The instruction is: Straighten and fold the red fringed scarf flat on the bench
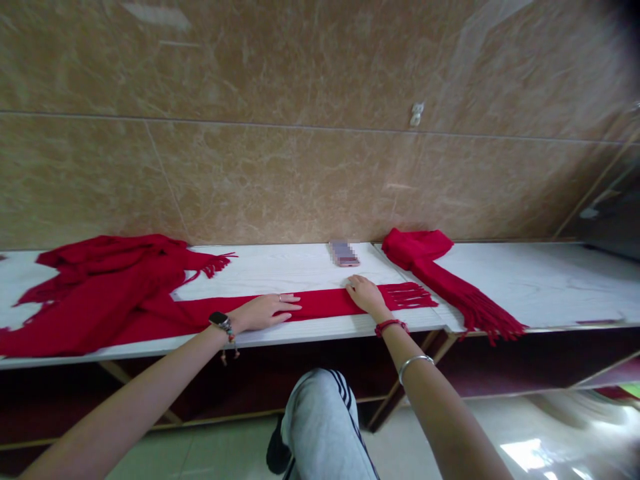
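A long red scarf [330, 303] lies stretched flat along the front of a white table [280, 267], its fringe [407, 295] at the right end. My left hand [267, 311] rests palm down on the scarf with the fingers stretched out flat. My right hand [366, 295] presses on the scarf just left of the fringe, fingers curled down onto the cloth. The scarf's left end runs into a heap of red scarves [100, 287].
A phone [343, 253] lies at the table's back edge near the brown marble wall [320, 133]. Another red scarf [440, 273] lies folded on the adjoining table [550, 280] at the right, its fringe hanging over the front edge. My knee [320, 413] is below.
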The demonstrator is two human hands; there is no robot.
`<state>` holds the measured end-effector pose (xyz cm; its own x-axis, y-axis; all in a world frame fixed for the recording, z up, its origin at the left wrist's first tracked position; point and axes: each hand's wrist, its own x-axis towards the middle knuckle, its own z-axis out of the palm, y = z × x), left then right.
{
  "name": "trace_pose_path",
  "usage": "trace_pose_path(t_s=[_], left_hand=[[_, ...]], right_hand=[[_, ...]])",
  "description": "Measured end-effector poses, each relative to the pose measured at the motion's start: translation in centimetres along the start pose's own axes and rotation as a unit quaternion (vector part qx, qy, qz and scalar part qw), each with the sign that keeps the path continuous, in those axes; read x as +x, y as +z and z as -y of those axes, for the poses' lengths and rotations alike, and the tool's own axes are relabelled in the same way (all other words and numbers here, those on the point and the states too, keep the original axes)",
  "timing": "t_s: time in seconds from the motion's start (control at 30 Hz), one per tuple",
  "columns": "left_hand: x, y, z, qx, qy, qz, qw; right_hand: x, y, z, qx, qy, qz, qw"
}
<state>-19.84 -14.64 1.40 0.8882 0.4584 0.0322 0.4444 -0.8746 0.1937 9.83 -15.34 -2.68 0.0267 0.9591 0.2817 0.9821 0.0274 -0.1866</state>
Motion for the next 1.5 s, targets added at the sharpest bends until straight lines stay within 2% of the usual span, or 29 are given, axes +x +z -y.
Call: trace_pose_path(t_s=[0.1,0.33,0.53,0.7,0.77,1.0,1.17,1.37,1.5], left_hand=[[-0.3,-0.6,0.0,0.017,-0.004,0.009,1.0],[-1.0,-0.8,-0.4,0.041,0.011,0.068,0.997],[-1.4,-0.8,-0.8,0.109,-0.003,0.005,0.994],[-2.3,-0.8,-0.6,0.002,-0.003,0.103,0.995],[-2.5,-0.9,-0.5,-0.028,-0.005,0.12,0.992],[-2.6,-1.5,-1.0,-0.014,-0.006,0.129,0.991],[-3.0,-1.6,-1.6,0.01,-0.007,0.106,0.994],[-3.2,-1.2,-1.5,-0.035,-0.003,0.12,0.992],[-2.9,-1.7,-1.1,-0.073,-0.002,0.128,0.989]], right_hand=[[0.0,0.0,0.0,0.001,0.0,-0.003,1.0],[0.0,0.0,0.0,0.002,0.002,0.002,1.0],[-0.1,-0.2,0.1,-0.001,-0.004,-0.002,1.0],[-0.1,-0.2,0.1,-0.002,-0.004,-0.002,1.0],[0.0,-0.2,0.1,-0.001,-0.003,-0.001,1.0],[0.0,0.0,0.0,0.0,-0.005,-0.005,1.0],[0.0,-0.1,0.0,0.0,-0.01,-0.009,1.0],[-0.1,-0.1,0.1,0.002,-0.009,-0.011,1.0],[-0.1,-0.1,0.1,0.002,-0.008,-0.009,1.0]])
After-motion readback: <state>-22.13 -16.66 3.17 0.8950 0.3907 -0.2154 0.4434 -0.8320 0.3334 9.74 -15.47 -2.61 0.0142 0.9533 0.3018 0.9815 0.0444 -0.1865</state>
